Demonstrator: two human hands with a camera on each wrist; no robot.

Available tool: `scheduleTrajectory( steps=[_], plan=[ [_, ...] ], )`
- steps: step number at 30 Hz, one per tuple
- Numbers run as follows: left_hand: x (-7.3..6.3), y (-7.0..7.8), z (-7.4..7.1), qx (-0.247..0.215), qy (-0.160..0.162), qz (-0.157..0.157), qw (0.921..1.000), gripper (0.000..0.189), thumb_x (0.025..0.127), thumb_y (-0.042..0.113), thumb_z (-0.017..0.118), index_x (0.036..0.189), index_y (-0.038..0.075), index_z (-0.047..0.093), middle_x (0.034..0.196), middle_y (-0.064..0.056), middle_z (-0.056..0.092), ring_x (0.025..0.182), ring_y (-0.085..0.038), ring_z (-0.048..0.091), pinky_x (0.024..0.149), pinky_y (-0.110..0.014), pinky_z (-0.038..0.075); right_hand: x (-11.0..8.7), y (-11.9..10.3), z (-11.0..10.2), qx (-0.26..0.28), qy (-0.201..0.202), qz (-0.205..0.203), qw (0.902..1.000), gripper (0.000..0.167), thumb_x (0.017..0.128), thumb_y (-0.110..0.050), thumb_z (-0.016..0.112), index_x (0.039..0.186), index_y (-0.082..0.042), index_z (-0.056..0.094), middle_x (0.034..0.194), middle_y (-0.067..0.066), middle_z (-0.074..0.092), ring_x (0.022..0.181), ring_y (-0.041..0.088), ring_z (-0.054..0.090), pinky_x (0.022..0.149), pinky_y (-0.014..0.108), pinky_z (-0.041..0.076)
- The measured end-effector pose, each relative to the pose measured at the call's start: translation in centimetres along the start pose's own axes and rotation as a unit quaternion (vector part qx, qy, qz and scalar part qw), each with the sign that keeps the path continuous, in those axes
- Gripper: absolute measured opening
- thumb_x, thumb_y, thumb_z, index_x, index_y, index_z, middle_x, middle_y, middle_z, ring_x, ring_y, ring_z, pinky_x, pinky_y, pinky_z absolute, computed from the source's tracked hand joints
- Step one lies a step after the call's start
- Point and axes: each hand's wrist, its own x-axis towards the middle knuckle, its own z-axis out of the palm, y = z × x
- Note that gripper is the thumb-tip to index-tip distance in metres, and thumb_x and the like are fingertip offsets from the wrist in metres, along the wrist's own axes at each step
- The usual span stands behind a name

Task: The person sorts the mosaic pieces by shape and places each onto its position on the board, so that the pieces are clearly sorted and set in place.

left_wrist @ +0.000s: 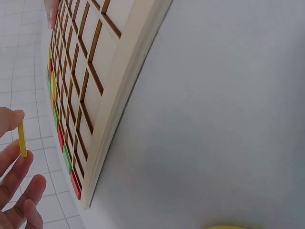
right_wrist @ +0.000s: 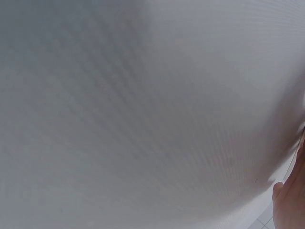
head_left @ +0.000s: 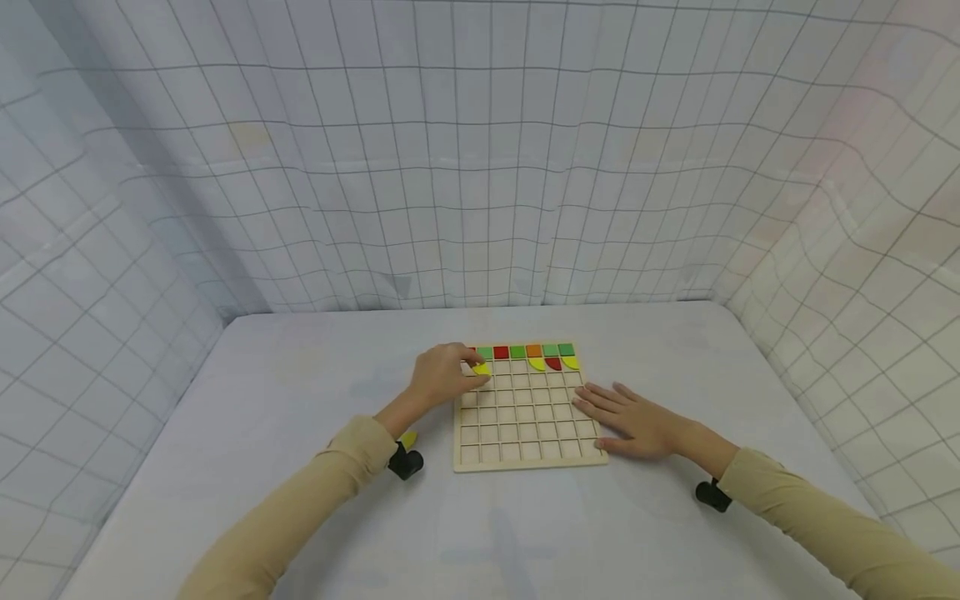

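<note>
A wooden grid board (head_left: 530, 466) lies flat on the white table. My left hand (head_left: 444, 373) is over its upper left part, pinching a thin yellow tile (left_wrist: 22, 139) between thumb and fingertips. The other fingers of that hand are loosely bent in the left wrist view. Square tiles fill the board's far row, among them a red tile (head_left: 501, 352) and an orange tile (head_left: 533, 351). Rounded pieces sit in the second row at the right, including a red one (head_left: 552, 364) between two yellow ones. My right hand (head_left: 636, 423) rests with extended fingers on the board's right edge.
Beside the left wrist a yellow piece (head_left: 408, 439) lies on the table (head_left: 480, 533), partly hidden by the black wrist camera (head_left: 406, 461). Another black camera (head_left: 712, 496) is under the right wrist. White gridded curtains (head_left: 495, 167) enclose the back and sides.
</note>
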Motion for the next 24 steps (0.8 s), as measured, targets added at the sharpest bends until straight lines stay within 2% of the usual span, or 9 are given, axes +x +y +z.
scheduleTrajectory(
  steps=[12, 19, 24],
  plan=[
    [1.3, 0.6, 1.3, 0.002, 0.006, 0.015, 0.9999, 0.027, 0.079, 0.036, 0.077, 0.098, 0.017, 0.077, 0.093, 0.001, 0.072, 0.075, -0.012, 0.064, 0.051, -0.021, 0.044, 0.1, 0.1, -0.1, -0.001, -0.035, 0.015, 0.9993, 0.069, 0.1, -0.051, 0.039, 0.155, -0.018, 0.015, 0.163, 0.003, 0.011, 0.15, 0.028, 0.011, 0.116, 0.06, 0.013],
    [2.5, 0.7, 2.2, 0.014, -0.01, 0.008, 0.9998, 0.029, 0.079, 0.038, 0.076, 0.099, 0.018, 0.077, 0.097, 0.001, 0.072, 0.079, -0.013, 0.065, 0.055, -0.023, 0.047, 0.1, 0.2, -0.1, -0.002, -0.037, 0.016, 0.9992, 0.07, 0.1, -0.051, 0.039, 0.156, -0.018, 0.015, 0.163, 0.003, 0.011, 0.15, 0.027, 0.011, 0.115, 0.06, 0.013],
    [3.3, 0.8, 2.8, 0.006, -0.024, 0.015, 0.9996, 0.028, 0.079, 0.037, 0.076, 0.1, 0.018, 0.077, 0.097, 0.001, 0.072, 0.079, -0.014, 0.066, 0.054, -0.023, 0.048, 0.2, 0.3, -0.1, -0.008, -0.033, 0.014, 0.9993, 0.07, 0.1, -0.051, 0.039, 0.156, -0.018, 0.014, 0.163, 0.003, 0.011, 0.15, 0.027, 0.011, 0.115, 0.059, 0.014]
  ],
)
